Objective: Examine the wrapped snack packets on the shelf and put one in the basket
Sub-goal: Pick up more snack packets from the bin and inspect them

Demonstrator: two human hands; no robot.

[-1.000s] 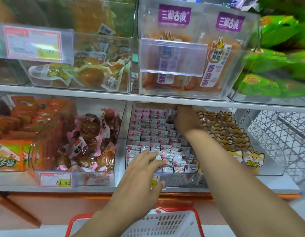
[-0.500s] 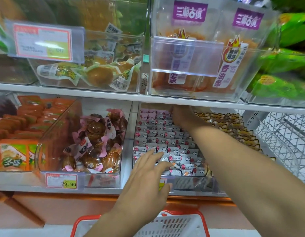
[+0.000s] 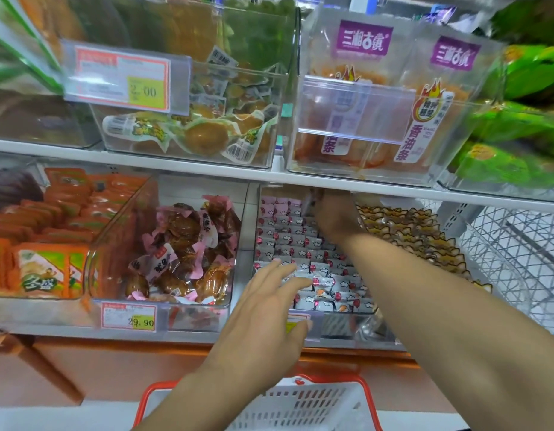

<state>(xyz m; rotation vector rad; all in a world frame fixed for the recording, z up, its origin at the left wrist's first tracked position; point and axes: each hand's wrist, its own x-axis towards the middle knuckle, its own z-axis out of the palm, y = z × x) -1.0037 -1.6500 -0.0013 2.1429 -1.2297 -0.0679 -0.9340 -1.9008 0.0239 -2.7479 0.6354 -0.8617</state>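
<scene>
Your white basket (image 3: 303,405) with its orange rim sits nearest, below the shelf (image 3: 188,332); your left hand (image 3: 263,325) rests flat, fingers straight, on the front snack packets (image 3: 300,244) in their clear bin; farther back, your right hand (image 3: 333,213) pinches one packet (image 3: 309,199).

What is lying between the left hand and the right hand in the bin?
In the head view, rows of small grey and pink wrapped snack packets fill the bin between the left hand in front and the right hand at the back.
</scene>
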